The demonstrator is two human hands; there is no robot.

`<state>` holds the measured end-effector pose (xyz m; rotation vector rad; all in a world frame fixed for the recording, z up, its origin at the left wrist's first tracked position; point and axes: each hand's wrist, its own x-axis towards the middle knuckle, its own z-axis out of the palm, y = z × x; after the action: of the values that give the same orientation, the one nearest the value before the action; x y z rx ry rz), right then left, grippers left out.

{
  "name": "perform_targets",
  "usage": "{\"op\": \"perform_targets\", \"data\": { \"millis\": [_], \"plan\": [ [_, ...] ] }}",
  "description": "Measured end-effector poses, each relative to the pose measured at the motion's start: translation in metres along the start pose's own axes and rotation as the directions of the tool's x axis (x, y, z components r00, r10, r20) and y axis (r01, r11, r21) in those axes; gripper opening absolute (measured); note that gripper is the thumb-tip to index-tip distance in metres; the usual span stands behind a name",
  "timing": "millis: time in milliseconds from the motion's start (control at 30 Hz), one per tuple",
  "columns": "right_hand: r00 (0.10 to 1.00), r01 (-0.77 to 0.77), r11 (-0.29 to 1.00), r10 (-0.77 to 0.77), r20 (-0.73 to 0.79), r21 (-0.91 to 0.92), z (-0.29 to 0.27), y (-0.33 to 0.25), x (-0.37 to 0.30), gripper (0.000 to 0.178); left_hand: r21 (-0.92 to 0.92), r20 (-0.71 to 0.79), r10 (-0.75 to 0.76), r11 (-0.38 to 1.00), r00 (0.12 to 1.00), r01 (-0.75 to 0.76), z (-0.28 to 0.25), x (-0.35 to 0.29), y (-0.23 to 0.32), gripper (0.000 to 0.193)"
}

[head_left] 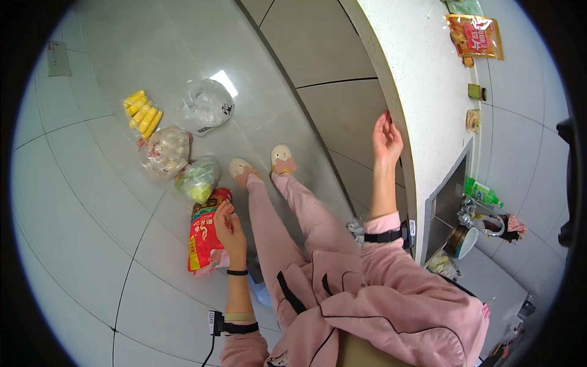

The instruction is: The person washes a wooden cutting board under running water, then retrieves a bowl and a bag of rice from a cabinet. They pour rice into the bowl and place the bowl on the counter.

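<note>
Reaching down toward the floor, the left hand (227,227) sits right at the red snack bag (205,235) — fingers curled loosely, tips over the bag's right edge near its top. Whether they press the film or only hover against it cannot be told from this view; they do not look clamped on it.

Landmark: the red snack bag, lying flat on the grey tiled floor (92,244).
- Long axis of the bag runs roughly away from the person, top end far, bottom end near, slightly tilted.
- Bag lies just left of the fingers, touching or nearly so.
- Beyond the bag's far end, just beside it: 1 clear bag of green vegetables (197,179). Farther out: a bag of pale round items (166,150), a pack of yellow corn pieces (142,113), a crumpled clear plastic bag (206,105).
- Right of the bag: 2 slippers (262,166) on the person's feet.

Right hand (387,139) — well apart from the bag, raised at the white counter edge (397,92), fingers open and relaxed, holding nothing. Left hand is by far the nearer.
</note>
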<state>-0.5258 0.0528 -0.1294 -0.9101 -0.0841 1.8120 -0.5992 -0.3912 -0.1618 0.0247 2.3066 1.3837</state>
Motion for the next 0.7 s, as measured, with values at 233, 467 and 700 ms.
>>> {"op": "perform_targets", "data": {
  "millis": [233,467,700],
  "plan": [
    [0.978,-0.174,0.984,0.168,-0.127,-0.04,-0.028,0.011,-0.069,0.025,-0.221,0.171,-0.081,0.968,0.982,0.119,0.063,0.033,0.02,0.028],
    [0.906,-0.403,0.814,0.29,-0.308,-0.419,-0.099,-0.014,-0.17,0.031,-0.178,0.416,0.082,0.984,0.906,-0.007,0.109,0.05,0.041,0.039],
    [0.952,-0.3,0.822,0.226,-0.207,-0.484,-0.097,-0.014,-0.154,0.027,-0.165,0.435,0.013,0.984,0.9,0.065,0.093,0.089,0.044,0.037]
  ]
}}
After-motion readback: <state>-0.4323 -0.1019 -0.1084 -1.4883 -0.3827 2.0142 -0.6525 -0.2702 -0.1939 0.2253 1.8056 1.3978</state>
